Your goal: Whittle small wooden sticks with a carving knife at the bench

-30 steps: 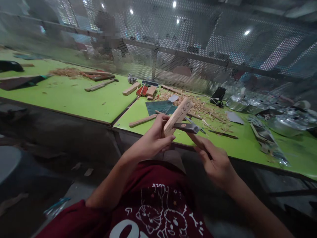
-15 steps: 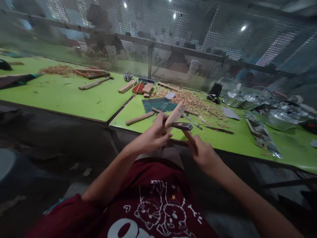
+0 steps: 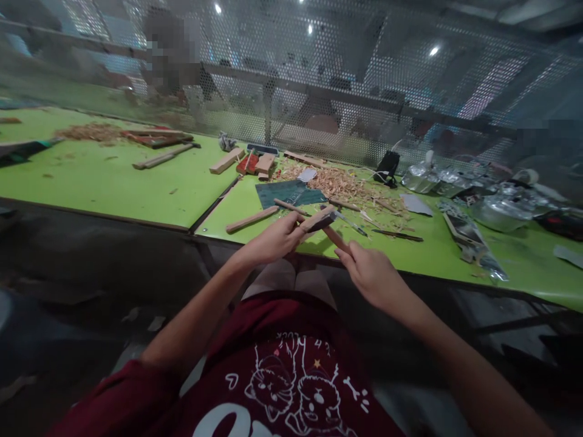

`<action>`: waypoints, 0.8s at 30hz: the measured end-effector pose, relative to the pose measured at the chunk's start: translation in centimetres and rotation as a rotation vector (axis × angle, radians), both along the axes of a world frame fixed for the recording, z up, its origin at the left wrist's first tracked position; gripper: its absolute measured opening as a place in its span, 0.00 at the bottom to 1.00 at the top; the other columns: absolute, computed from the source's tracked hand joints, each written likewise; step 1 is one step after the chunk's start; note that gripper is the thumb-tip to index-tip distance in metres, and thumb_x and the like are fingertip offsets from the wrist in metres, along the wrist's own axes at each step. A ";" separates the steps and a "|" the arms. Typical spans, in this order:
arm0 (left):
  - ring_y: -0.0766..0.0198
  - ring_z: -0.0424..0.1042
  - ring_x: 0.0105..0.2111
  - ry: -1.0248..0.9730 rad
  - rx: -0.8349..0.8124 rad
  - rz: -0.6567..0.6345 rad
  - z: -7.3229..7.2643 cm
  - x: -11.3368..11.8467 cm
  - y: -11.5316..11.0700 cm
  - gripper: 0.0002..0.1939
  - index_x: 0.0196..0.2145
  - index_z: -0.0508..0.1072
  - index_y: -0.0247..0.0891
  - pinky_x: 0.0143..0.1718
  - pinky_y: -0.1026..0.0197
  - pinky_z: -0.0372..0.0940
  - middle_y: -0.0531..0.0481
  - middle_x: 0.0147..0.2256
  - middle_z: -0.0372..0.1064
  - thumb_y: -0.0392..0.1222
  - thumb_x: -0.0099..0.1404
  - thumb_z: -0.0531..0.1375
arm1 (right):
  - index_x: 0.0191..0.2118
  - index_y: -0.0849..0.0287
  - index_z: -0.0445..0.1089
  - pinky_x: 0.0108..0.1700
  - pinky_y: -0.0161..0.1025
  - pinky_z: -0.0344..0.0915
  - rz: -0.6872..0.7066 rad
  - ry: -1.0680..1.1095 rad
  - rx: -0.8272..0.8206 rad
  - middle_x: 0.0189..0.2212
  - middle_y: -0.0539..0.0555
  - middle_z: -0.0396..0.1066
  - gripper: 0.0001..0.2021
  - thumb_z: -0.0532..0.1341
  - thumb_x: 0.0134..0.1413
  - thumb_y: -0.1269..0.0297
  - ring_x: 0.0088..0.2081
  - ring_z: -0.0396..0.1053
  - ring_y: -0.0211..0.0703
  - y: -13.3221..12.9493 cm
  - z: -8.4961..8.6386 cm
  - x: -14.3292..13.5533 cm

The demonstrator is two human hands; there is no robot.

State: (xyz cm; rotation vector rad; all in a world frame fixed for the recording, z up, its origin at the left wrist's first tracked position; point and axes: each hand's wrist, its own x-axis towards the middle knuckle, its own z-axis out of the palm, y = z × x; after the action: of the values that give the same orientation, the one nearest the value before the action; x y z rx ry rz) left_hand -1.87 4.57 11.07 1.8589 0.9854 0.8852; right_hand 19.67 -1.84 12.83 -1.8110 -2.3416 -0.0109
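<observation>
Holding a pale wooden piece (image 3: 316,216) in the left hand (image 3: 280,237), just above the near edge of the green table (image 3: 113,188) and roughly at twelve o'clock from the body. Pressing the left fingers together around the near end of the wood, pinching between thumb and fingers, while hiding the undersides of the fingertips from sight. Wrapping the right hand (image 3: 371,273) around the handle of a hammer (image 3: 336,238), curling the fingers shut on the grip at about four o'clock from the wood. Overlapping the wood with the dark hammer head in this view, but not letting actual contact be told from a slight gap. Judging by this pose, working the hammer against the hand-held wood as the step in hand. Probably calling next for a steady left grip, a controlled right wrist and fingertips well away from the head. Taking the wood as the clock's centre, passing a wooden stick (image 3: 252,220) at nine o'clock, a dark green mat (image 3: 268,193) at ten, loose wood shavings (image 3: 341,182) at one and a dark slender tool (image 3: 398,235) just past three, all lying on the tabletop.
</observation>
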 end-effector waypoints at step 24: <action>0.59 0.65 0.36 0.517 0.533 -0.066 -2.8 1.3 3.1 0.17 0.36 0.73 0.33 0.37 0.59 0.58 0.44 0.36 0.66 0.45 0.76 0.49 | 0.46 0.60 0.66 0.28 0.38 0.58 -0.145 0.516 0.075 0.23 0.55 0.71 0.20 0.45 0.70 0.50 0.25 0.71 0.47 -2.9 -9.1 -1.9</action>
State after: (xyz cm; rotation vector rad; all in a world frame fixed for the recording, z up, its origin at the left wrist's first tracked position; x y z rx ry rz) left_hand -0.53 7.65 8.27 2.6481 1.0449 0.6772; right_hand 17.79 -4.71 3.75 -1.6926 -1.8278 0.3065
